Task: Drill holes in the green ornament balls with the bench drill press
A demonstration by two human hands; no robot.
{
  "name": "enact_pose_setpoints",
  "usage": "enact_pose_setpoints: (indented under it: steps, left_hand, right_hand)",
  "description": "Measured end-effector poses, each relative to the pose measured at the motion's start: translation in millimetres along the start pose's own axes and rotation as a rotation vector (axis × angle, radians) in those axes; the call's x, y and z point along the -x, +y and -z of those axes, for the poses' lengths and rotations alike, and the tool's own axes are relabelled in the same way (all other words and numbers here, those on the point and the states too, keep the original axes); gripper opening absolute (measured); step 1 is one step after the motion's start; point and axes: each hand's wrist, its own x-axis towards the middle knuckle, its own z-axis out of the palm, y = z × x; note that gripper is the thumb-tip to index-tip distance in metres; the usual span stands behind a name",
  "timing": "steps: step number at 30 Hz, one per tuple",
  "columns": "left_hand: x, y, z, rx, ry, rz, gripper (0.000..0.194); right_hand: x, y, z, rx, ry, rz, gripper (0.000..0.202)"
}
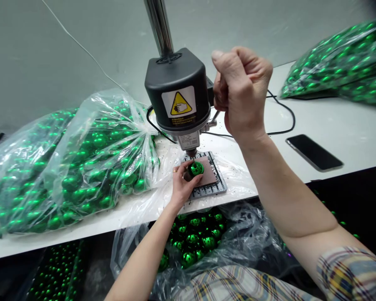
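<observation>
A shiny green ball (pixel 196 168) sits under the chuck of a black bench drill press (pixel 175 92). My left hand (pixel 183 182) grips the ball from the left between thumb and fingers, on a square pinkish-brown board (pixel 210 171). Beneath the board lies the drill's slotted metal base (pixel 221 186), strewn with dark shavings. The drill bit comes down at the ball's top; whether it has entered cannot be seen. Raised at the drill's right side, my right hand (pixel 246 85) is closed in a fist around the feed lever, whose grip is mostly hidden by the fingers.
Clear plastic bags (pixel 81 163) full of green balls fill the table's left side; another bag (pixel 341 67) lies at the back right. A phone (pixel 315 152) rests near the right edge. Below the front edge, an open plastic bag (pixel 238 234) holds more green balls. A black cable (pixel 293 121) loops behind.
</observation>
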Motion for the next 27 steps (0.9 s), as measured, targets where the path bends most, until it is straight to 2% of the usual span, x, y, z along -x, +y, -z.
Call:
enact_pose_setpoints:
  steps: [6,14,18,27]
  left_hand:
    - [-3.1,-3.5,-1.9,-0.011,-0.005,0.031,0.053]
    - [-4.6,-3.7,-0.4,0.008,-0.032,0.034,0.054]
    - [-4.0,-2.9,0.5,-0.017,-0.044,0.019,0.054]
    - [-2.6,-2.9,0.6,-0.017,-0.042,0.017,0.054]
  right_hand:
    - [13.7,-4.3,4.4,0.017,-0.003,0.075,0.059]
    - [49.6,-7.2,16.3,0.103,0.040,0.170,0.060]
    - [62.4,-1.9,23.1,0.065,0.008,0.216,0.059]
    - [83.8,15.4,33.6,-0.003,-0.023,0.454,0.052]
